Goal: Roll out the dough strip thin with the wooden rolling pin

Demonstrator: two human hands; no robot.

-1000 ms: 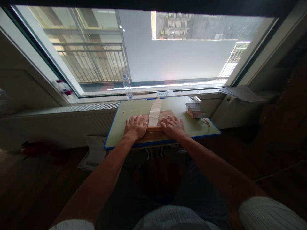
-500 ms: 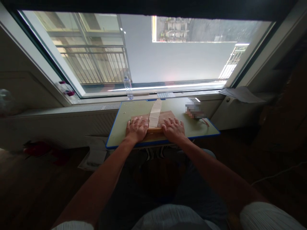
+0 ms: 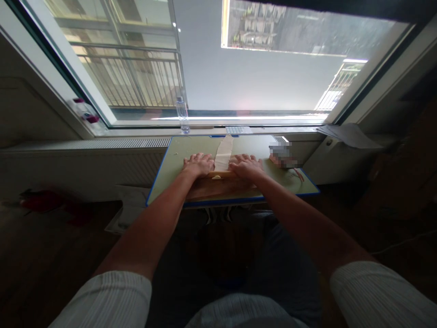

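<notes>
A long pale strip of rolled-out dough (image 3: 224,152) runs away from me across the wooden board (image 3: 218,189). A light wooden rolling pin (image 3: 221,174) lies crosswise over the near end of the strip. My left hand (image 3: 198,165) rests flat on the pin's left part, fingers stretched forward. On its right part lies my right hand (image 3: 246,166), palm down with the fingers spread. Both hands are open and press from above; they cover the pin's ends. A small pale bit of dough (image 3: 216,177) shows at the pin's near side.
The board lies on a pale green table (image 3: 184,145) with a blue edge. A blurred-out object (image 3: 283,155) stands at its right. On the windowsill are a clear bottle (image 3: 182,116), a white keypad-like object (image 3: 238,130) and a bottle with a purple label (image 3: 85,111). Papers (image 3: 344,133) lie at right.
Both hands have pushed forward, away from me, and the rolling pin has moved with them along the dough. More of the board's near part shows. The camera view has tilted slightly.
</notes>
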